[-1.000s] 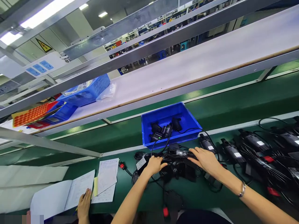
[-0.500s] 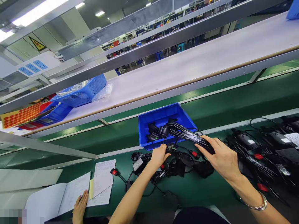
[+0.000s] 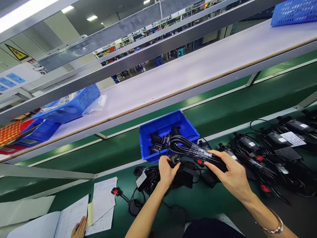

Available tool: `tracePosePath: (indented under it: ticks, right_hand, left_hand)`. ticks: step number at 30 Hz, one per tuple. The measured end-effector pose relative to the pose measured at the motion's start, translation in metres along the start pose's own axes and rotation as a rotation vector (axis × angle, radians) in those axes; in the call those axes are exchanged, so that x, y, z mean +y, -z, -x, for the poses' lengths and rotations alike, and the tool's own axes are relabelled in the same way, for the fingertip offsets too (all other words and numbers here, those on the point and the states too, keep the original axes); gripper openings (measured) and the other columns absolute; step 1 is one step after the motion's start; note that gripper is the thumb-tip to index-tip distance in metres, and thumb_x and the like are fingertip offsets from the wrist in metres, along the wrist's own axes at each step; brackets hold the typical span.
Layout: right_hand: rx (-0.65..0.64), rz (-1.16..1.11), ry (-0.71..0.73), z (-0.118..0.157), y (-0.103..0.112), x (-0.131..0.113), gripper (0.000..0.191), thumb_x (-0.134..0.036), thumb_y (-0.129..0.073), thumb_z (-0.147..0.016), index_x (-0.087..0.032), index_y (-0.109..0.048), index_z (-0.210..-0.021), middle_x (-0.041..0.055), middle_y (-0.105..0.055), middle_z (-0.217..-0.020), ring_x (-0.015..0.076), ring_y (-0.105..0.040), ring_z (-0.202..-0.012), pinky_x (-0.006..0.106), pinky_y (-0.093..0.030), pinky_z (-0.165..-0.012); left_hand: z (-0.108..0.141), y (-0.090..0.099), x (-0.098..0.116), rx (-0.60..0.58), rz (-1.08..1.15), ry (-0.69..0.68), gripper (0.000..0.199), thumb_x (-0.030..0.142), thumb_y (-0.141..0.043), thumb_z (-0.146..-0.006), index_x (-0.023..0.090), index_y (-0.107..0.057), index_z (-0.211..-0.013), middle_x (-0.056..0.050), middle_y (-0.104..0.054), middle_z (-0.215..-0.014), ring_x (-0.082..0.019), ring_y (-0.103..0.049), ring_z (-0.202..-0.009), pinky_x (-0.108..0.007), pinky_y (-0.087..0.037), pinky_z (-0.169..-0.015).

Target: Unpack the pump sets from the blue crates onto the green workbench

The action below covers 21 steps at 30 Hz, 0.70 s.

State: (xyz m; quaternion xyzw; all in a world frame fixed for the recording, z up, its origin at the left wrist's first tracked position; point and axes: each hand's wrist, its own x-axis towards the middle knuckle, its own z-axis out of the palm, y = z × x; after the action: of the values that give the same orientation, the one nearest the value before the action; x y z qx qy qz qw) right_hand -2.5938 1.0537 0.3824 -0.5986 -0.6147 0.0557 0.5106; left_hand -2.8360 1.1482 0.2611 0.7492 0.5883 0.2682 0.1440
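My right hand (image 3: pixel 231 173) is closed around a bundle of black cable (image 3: pixel 195 150), its coils wrapped in clear film. The bundle's looped end reaches over the front rim of a blue bin (image 3: pixel 145 145). My left hand (image 3: pixel 167 171) pinches a round black connector (image 3: pixel 175 160) with a green spot at its centre, just in front of the bin. Inside the bin lie several black cylindrical parts (image 3: pixel 156 142). Below my hands, coiled black cables and a black adapter with a white label (image 3: pixel 141 179) rest on the green bench. A connector with a red ring (image 3: pixel 115 191) lies to the left.
Several black units with cables and red caps (image 3: pixel 247 143) crowd the bench at right. Papers (image 3: pixel 104 201) and an open notebook (image 3: pixel 71 215) lie left, with another person's hand (image 3: pixel 79 228) on it. A raised shelf (image 3: pixel 158 89) holds blue baskets (image 3: pixel 81 102).
My left hand has shifted from a thin cable at the bin's edge to pinching the round connector. My right hand still holds the cable bundle. The view has turned slightly right.
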Motion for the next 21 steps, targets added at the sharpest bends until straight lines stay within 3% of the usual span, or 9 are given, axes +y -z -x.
tracePosePath:
  ticks: [2,5,6,7,9,11,15,18,21]
  right_hand:
    - [-0.023,-0.046,-0.002,0.001,0.004,-0.006,0.031,-0.051,-0.063,-0.098,-0.027,-0.066,-0.118,0.0033,-0.071,-0.097,0.0222,-0.068,-0.081,0.033,-0.057,-0.072]
    - [0.029,-0.068,-0.108,0.004,0.011,0.003,0.033,-0.055,-0.066,-0.095,-0.028,-0.07,-0.114,0.0038,-0.073,-0.101,0.0237,-0.069,-0.086,0.034,-0.058,-0.075]
    - [0.055,-0.065,-0.183,0.005,0.014,0.011,0.037,-0.058,-0.067,-0.092,-0.027,-0.071,-0.112,0.0042,-0.073,-0.103,0.0246,-0.07,-0.088,0.035,-0.059,-0.077]
    - [0.077,-0.059,-0.272,0.008,0.017,0.021,0.041,-0.062,-0.068,-0.089,-0.027,-0.072,-0.111,0.0046,-0.074,-0.104,0.0257,-0.07,-0.09,0.036,-0.059,-0.078]
    - [0.079,-0.07,-0.453,0.015,0.021,0.043,0.051,-0.067,-0.07,-0.082,-0.025,-0.073,-0.109,0.0059,-0.075,-0.105,0.0282,-0.07,-0.092,0.037,-0.06,-0.079]
    - [0.05,-0.162,-0.585,0.025,0.021,0.062,0.056,-0.069,-0.073,-0.077,-0.023,-0.074,-0.109,0.0068,-0.075,-0.104,0.0292,-0.07,-0.095,0.037,-0.06,-0.08]
    - [-0.014,-0.604,-0.731,0.042,0.013,0.071,0.064,-0.073,-0.074,-0.075,-0.022,-0.07,-0.114,0.0098,-0.076,-0.099,0.0291,-0.072,-0.086,0.039,-0.063,-0.073]
    - [-0.139,-0.81,-0.672,0.05,0.013,0.065,0.075,-0.076,-0.073,-0.074,-0.024,-0.064,-0.127,0.0149,-0.072,-0.119,0.0351,-0.068,-0.109,0.052,-0.058,-0.095]
    - [-0.199,-0.743,-0.611,0.065,0.019,0.069,0.082,-0.07,-0.08,-0.068,-0.025,-0.062,-0.134,0.0165,-0.064,-0.134,0.0372,-0.054,-0.132,0.058,-0.039,-0.115]
  left_hand:
    - [-0.011,-0.002,0.01,-0.075,0.13,-0.011,0.051,0.039,-0.081,-0.078,0.016,-0.055,-0.115,-0.016,-0.062,-0.12,-0.032,-0.058,-0.115,-0.045,-0.047,-0.103]
    - [-0.023,0.005,0.015,-0.469,0.396,-0.059,0.047,0.041,-0.079,-0.077,0.022,-0.061,-0.117,-0.006,-0.069,-0.116,-0.026,-0.063,-0.108,-0.04,-0.049,-0.1]
    - [-0.026,0.009,0.015,-0.538,0.462,-0.04,0.041,0.042,-0.078,-0.077,0.022,-0.063,-0.11,-0.003,-0.071,-0.107,-0.025,-0.065,-0.101,-0.038,-0.051,-0.096]
    - [-0.029,0.014,0.014,-0.543,0.516,-0.003,0.037,0.045,-0.077,-0.077,0.021,-0.064,-0.102,-0.002,-0.071,-0.099,-0.024,-0.065,-0.096,-0.037,-0.052,-0.092]
    - [-0.034,0.024,0.016,-0.435,0.579,0.08,0.039,0.053,-0.073,-0.078,0.02,-0.06,-0.093,-0.002,-0.07,-0.092,-0.023,-0.065,-0.092,-0.037,-0.053,-0.087]
    - [-0.039,0.033,0.029,-0.35,0.698,0.147,0.046,0.062,-0.066,-0.081,0.021,-0.054,-0.097,-0.004,-0.071,-0.096,-0.023,-0.067,-0.092,-0.037,-0.055,-0.084]
    - [-0.044,0.035,0.094,-0.432,1.148,0.262,0.068,0.07,-0.074,-0.072,0.021,-0.049,-0.11,-0.008,-0.073,-0.096,-0.025,-0.071,-0.084,-0.04,-0.059,-0.076]
    - [-0.034,0.02,0.152,-0.47,1.293,0.316,0.07,0.07,-0.08,-0.068,0.018,-0.055,-0.108,-0.01,-0.073,-0.098,-0.026,-0.071,-0.092,-0.039,-0.058,-0.083]
    - [-0.018,-0.002,0.194,-0.446,1.311,0.328,0.068,0.073,-0.074,-0.073,0.019,-0.057,-0.11,-0.012,-0.071,-0.109,-0.028,-0.069,-0.103,-0.041,-0.056,-0.094]
